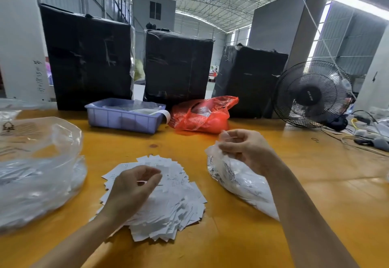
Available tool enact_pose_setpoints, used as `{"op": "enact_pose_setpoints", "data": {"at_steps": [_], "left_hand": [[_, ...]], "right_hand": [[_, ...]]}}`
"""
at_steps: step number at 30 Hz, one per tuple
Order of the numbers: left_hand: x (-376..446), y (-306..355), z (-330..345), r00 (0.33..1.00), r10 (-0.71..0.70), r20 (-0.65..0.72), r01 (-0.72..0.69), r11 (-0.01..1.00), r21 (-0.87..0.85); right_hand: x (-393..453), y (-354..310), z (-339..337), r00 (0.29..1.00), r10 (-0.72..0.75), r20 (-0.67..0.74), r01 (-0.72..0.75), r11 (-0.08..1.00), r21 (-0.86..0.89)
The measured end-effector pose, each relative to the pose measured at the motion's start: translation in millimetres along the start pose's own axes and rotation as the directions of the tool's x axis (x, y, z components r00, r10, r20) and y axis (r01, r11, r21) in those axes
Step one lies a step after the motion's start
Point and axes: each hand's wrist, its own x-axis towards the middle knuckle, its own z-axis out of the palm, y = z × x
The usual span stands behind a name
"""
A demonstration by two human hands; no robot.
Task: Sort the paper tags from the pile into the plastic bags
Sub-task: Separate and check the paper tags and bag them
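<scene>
A blue bin [124,118] and red bag [202,114] are sitting on the table [315,175]. Three black-wrapped boxes [176,65] are standing behind them, beside a fan [311,95].

A pile of paper tags [160,196] is spread on the yellow table [231,236], with the left hand [134,190] curled over it. Right of the pile, the mouth of a clear plastic bag [237,181] of tags is pinched by the right hand [246,147].

Bare table [242,236] is lying open between the tag pile [160,200] and the filled bag [242,181]. A large clear bag [40,173] is crowding the left, while a blue bin [124,118] and red bag [202,114] are blocking the far edge.
</scene>
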Motion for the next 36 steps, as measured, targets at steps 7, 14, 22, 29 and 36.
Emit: {"op": "enact_pose_setpoints", "data": {"at_steps": [7,14,22,29,36], "left_hand": [[1,13,-4,0.929,-0.252,0.272,0.348,0.844,-0.407],[4,-1,-7,0.959,-0.253,0.132,0.280,0.922,-0.267],[4,-2,-7,0.956,-0.237,0.170,0.282,0.902,-0.327],[3,1,-5,0.950,-0.286,0.123,0.308,0.810,-0.499],[5,-4,-6,0.929,-0.333,0.163,0.363,0.724,-0.586]], "right_hand": [[-9,30,94,0.925,0.134,0.356,-0.088,0.986,-0.142],[-5,45,103,0.937,0.145,0.316,-0.144,0.989,-0.028],[-3,49,103,0.961,0.113,0.253,-0.147,0.982,0.120],[-7,55,115,0.950,0.052,0.308,-0.084,0.992,0.090],[-8,57,123,0.981,0.001,0.192,-0.030,0.988,0.150]]}}
